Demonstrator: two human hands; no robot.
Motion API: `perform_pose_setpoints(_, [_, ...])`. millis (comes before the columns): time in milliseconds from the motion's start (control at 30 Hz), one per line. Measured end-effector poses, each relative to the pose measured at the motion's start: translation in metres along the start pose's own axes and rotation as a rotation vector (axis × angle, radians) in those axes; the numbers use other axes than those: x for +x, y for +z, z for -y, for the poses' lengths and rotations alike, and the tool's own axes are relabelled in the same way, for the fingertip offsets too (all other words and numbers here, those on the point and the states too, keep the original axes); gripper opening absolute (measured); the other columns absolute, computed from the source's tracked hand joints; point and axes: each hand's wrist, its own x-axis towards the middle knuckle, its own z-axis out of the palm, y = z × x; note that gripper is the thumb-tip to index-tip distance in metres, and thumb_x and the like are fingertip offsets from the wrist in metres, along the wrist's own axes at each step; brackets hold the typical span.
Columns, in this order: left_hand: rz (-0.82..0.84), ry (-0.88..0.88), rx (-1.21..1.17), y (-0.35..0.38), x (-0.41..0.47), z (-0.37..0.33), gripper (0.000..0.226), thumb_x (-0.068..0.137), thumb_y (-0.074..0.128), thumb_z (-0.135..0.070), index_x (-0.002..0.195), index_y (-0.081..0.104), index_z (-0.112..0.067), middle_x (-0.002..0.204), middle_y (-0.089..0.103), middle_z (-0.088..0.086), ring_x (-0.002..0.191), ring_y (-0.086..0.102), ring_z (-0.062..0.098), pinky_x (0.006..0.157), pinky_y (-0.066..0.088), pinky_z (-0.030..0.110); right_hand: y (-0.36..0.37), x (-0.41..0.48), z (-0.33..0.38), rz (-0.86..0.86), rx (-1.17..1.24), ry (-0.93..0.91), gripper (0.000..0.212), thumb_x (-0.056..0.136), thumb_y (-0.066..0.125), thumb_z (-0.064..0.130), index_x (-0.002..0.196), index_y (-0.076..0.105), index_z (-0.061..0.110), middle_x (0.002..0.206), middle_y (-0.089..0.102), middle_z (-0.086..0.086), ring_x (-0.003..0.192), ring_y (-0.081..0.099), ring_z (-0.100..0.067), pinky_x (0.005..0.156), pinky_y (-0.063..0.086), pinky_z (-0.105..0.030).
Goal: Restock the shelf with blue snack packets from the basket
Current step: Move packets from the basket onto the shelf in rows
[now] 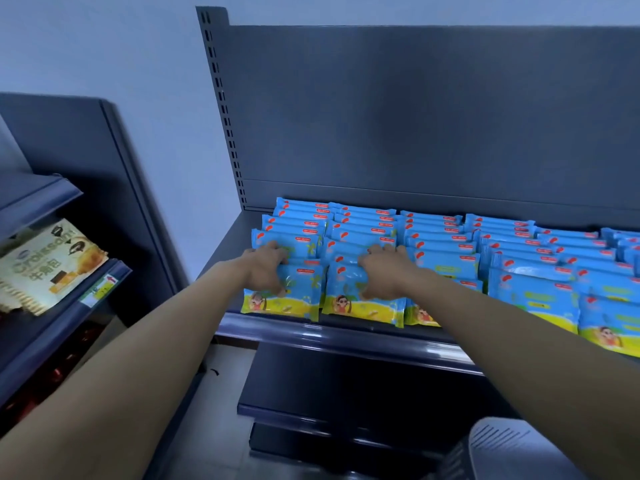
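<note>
1. Pale blue-grey painted wall (104, 46), plain, behind both units.
2. Neighbouring dark blue-grey metal shelving unit (114, 161), far left, tiers sloping forward.
3. Cream-and-gold plastic croissant packet (48, 265), lying flat on that unit's middle tier, printed "Croissant" with Chinese characters.
4. Green-and-yellow price label (102, 287) with a red arrow, in the tier's front edge strip, just below the packet.
5. Red goods (59, 372) on the tier beneath; blurred, kind unclear.
6. Light tiled floor (221, 393), visible between the units.

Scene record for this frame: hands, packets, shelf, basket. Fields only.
shelf: rows of blue snack packets, overlapping front to back
left hand: grips leftmost front packet
right hand: grips second front packet
basket: lower right, contents not visible
side shelf: croissant pack, far left
</note>
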Motion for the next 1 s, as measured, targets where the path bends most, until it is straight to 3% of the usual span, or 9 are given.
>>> perform_pose_setpoints(133, [-0.187, -0.011, 0.045, 0.002, 0.004, 0.002, 0.065, 0.077, 0.071, -0.034, 0.130, 0.039, -0.016, 0.128, 0.035, 0.005, 0.124, 0.038, 0.025, 0.111, 0.020, 0.039, 0.004, 0.001, 0.000, -0.184, 0.022, 0.020, 0.054, 0.087, 0.059, 0.029, 0.134, 0.036, 0.011, 0.137, 0.036, -0.013, 0.128, 0.033, -0.033, 0.105, 0.027, -0.046])
perform_pose_setpoints(267, [-0.176, 0.007, 0.088, 0.011, 0.001, -0.002, 0.096, 0.068, 0.077, -0.041, 0.143, 0.019, -0.023, 0.140, 0.027, 0.004, 0.135, 0.024, 0.027, 0.116, 0.014, 0.046, 0.008, -0.007, -0.007, -0.195, 0.135, -0.007, 0.063, 0.085, 0.062, 0.034, 0.139, 0.032, 0.018, 0.141, 0.034, -0.006, 0.132, 0.029, -0.028, 0.106, 0.025, -0.043])
perform_pose_setpoints(367, [-0.215, 0.034, 0.094, 0.013, -0.004, -0.016, 0.101, 0.068, 0.077, -0.045, 0.146, 0.017, -0.025, 0.143, 0.024, 0.004, 0.137, 0.021, 0.028, 0.117, 0.012, 0.045, 0.008, -0.018, -0.018, -0.297, 0.227, 0.016, 0.054, 0.090, 0.055, 0.028, 0.140, 0.036, 0.020, 0.145, 0.035, -0.003, 0.133, 0.029, -0.026, 0.108, 0.023, -0.041])
perform_pose_setpoints(633, [-0.371, 0.214, 0.004, 0.013, -0.018, -0.107, 0.069, 0.084, 0.066, -0.031, 0.142, 0.032, -0.016, 0.141, 0.034, 0.006, 0.132, 0.028, 0.028, 0.112, 0.017, 0.037, 0.020, -0.082, -0.066, -0.515, 0.259, 0.066, 0.036, 0.093, 0.050, 0.017, 0.129, 0.051, 0.015, 0.133, 0.050, -0.006, 0.127, 0.040, -0.027, 0.101, 0.027, -0.038])
perform_pose_setpoints(767, [-0.475, 0.430, -0.046, 0.028, -0.029, -0.185, 0.053, 0.085, 0.063, -0.024, 0.133, 0.045, -0.012, 0.133, 0.044, 0.009, 0.127, 0.036, 0.028, 0.106, 0.022, 0.035, 0.044, -0.140, -0.104, -0.701, 0.249, 0.068, 0.028, 0.084, 0.057, 0.015, 0.110, 0.063, 0.007, 0.109, 0.063, -0.013, 0.105, 0.057, -0.035, 0.087, 0.040, -0.044])
perform_pose_setpoints(900, [-0.479, 0.592, -0.063, 0.059, -0.048, -0.273, 0.045, 0.084, 0.064, -0.025, 0.126, 0.052, -0.014, 0.126, 0.049, 0.007, 0.122, 0.041, 0.028, 0.102, 0.025, 0.035, 0.088, -0.212, -0.148, -0.696, 0.204, 0.119, 0.024, 0.082, 0.051, 0.018, 0.099, 0.065, 0.008, 0.095, 0.065, -0.012, 0.088, 0.062, -0.035, 0.075, 0.047, -0.041])
perform_pose_setpoints(1000, [-0.375, 0.663, -0.084, 0.099, -0.070, -0.336, 0.040, 0.088, 0.059, -0.029, 0.125, 0.048, -0.016, 0.127, 0.045, 0.004, 0.123, 0.037, 0.024, 0.102, 0.025, 0.034, 0.139, -0.265, -0.182, -0.604, 0.180, 0.169, 0.019, 0.077, 0.058, 0.011, 0.093, 0.065, 0.005, 0.089, 0.065, -0.013, 0.080, 0.063, -0.035, 0.067, 0.048, -0.039])
